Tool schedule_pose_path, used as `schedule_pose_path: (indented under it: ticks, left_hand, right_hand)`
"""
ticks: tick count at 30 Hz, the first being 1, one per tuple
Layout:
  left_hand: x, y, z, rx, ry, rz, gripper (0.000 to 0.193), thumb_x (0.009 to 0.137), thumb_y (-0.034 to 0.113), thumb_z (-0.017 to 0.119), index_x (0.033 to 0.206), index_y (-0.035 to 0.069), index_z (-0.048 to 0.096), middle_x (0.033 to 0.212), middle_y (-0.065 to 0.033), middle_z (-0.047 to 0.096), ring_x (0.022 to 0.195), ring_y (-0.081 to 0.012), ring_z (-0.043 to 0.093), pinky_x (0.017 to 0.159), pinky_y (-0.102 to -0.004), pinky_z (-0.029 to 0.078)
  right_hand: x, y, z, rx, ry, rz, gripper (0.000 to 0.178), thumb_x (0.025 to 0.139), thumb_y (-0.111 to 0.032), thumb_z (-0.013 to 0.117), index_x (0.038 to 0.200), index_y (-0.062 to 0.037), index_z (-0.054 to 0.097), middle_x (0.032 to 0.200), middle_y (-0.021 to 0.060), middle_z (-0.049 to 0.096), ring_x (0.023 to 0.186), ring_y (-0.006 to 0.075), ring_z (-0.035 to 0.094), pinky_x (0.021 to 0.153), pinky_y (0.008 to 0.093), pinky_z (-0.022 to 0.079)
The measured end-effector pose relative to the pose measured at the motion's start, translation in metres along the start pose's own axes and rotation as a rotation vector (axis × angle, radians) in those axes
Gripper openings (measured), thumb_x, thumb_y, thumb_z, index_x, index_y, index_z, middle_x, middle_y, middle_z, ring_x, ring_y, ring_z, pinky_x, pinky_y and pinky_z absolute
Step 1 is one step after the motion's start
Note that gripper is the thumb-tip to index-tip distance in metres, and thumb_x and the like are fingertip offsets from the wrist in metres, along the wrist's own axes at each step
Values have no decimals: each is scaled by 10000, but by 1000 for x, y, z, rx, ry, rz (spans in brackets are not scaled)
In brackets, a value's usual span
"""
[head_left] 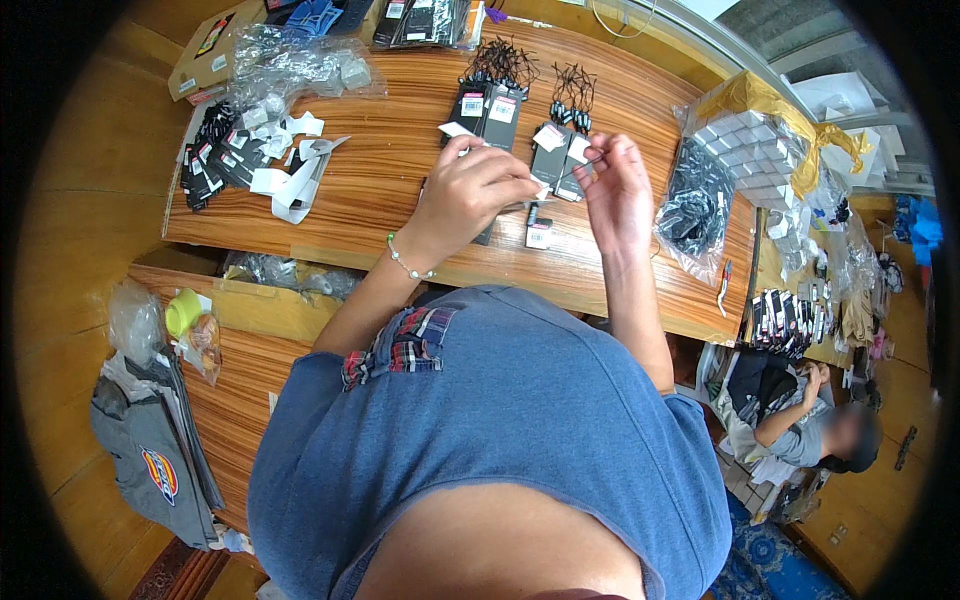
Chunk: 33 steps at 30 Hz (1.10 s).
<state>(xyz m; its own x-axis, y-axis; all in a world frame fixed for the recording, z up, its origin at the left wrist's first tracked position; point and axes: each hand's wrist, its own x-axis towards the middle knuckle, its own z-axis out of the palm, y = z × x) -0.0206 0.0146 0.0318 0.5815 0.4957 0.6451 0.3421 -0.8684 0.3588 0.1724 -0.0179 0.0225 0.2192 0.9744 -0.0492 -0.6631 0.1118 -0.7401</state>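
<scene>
My left hand (475, 190) is closed over the middle of the bench, thumb and forefinger pinching a small white tag (542, 190). Another white piece (455, 130) shows beyond its knuckles. To its right, my right hand (620, 185) is raised, fingertips pinched on a thin black cord (597, 158). Between and beyond my hands lie black hang tags (548, 160) with white stickers and looped cords (573, 95). A taller stack of black tags (500, 122) sits farther left, partly covered by my left hand. Nearer me is a small tag (538, 234) with a white sticker.
Loose tags (215, 170) and curled white label strips (300, 190) lie at left. On the right are a plastic bag of black cords (695, 200), a box of small white boxes (745, 150) and pliers (724, 288). A co-worker (820, 430) sits at far right.
</scene>
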Motion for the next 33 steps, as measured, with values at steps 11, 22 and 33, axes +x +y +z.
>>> schedule_pose_path:
  ticks: [11,22,33]
  left_hand:
    - [-8,-5,16,-809,154,-496,48,775,-44,522,765,1,538,804,-63,574,857,-163,572,710,-269,441]
    - [3,6,12,-546,118,-341,407,601,240,794,806,24,518,757,-48,521,732,-152,519,667,-263,435]
    - [-5,12,25,-869,131,-559,230,733,-14,667,937,-2,561,880,-55,589,811,-120,572,731,-239,470]
  right_hand:
    - [11,-6,7,588,-331,132,90,917,-183,439,923,-96,463,741,18,450,706,137,404,643,274,390]
    - [-3,-11,28,543,-343,137,106,917,-193,444,954,-95,456,771,20,447,761,147,418,688,288,422]
    - [-5,-10,26,569,-341,119,114,920,-191,436,965,-89,456,781,21,450,771,144,426,728,301,417]
